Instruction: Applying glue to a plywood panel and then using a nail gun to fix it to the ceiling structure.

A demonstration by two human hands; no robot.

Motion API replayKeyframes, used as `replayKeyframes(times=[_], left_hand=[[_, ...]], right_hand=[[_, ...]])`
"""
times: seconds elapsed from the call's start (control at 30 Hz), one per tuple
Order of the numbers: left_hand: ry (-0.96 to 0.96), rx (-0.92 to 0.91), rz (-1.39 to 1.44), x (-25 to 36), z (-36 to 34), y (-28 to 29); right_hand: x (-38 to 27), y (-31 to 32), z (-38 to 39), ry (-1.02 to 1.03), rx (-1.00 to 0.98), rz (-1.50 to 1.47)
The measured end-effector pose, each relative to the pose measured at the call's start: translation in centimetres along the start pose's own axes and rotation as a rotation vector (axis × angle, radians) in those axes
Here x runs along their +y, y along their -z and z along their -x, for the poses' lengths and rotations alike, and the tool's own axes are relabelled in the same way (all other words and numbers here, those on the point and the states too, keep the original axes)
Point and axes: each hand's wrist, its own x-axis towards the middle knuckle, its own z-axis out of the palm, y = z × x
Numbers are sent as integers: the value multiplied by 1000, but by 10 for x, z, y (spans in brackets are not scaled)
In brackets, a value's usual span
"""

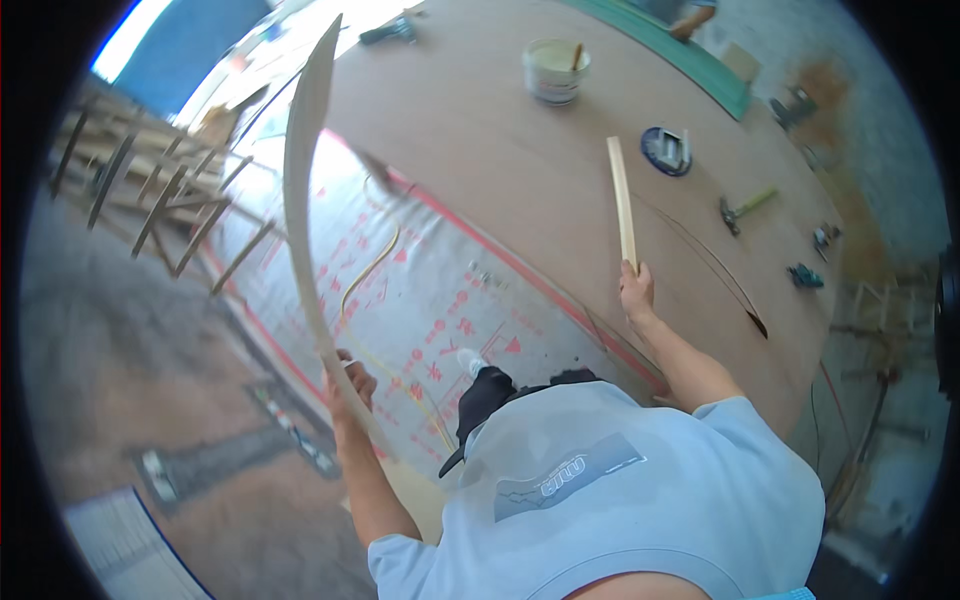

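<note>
My left hand (352, 382) is closed around a long, pale, thin wooden board (305, 190), held upright with its far end reaching the top of the view. It looks curved, though the lens may add to that. In my right hand (637, 290) is the lower end of a shorter, pale wooden strip (621, 195), held over the large brown tabletop (480, 130). A thin dark cord or strip (715, 260) lies on the table just right of that hand.
On the table are a white bucket (553, 78) with a stick, a blue round container (660, 158), a hammer (735, 213) and a green tool (804, 276). Another person's hand (690, 22) is beside a green board (690, 62). Wooden frames (165, 190) stand left of the printed floor sheet (420, 290).
</note>
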Motion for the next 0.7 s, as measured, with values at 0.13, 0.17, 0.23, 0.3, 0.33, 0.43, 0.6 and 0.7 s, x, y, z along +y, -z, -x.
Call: replayKeyframes(times=[0.13,0.17,0.23,0.3,0.33,0.43,0.6,0.7], left_hand=[[-129,173,-490,57,-88,-50],[-223,151,-575,59,-111,-59],[-227,62,-640,79,-156,-57],[-299,48,-748,89,-187,-51],[-299,42,-755,94,-198,-60],[-366,24,-791,100,-217,-78],[-449,85,-944,102,-276,-124],[-514,191,-949,111,-295,-122]], right_hand=[[-39,-18,-40,238,378,380],[-60,-13,-60,216,363,425],[-85,-23,-93,171,371,440],[-99,-32,-124,141,388,530],[-105,-36,-143,136,390,523],[-121,-40,-214,235,501,610],[-138,-21,-331,73,526,835],[-183,-60,-317,185,879,993]])
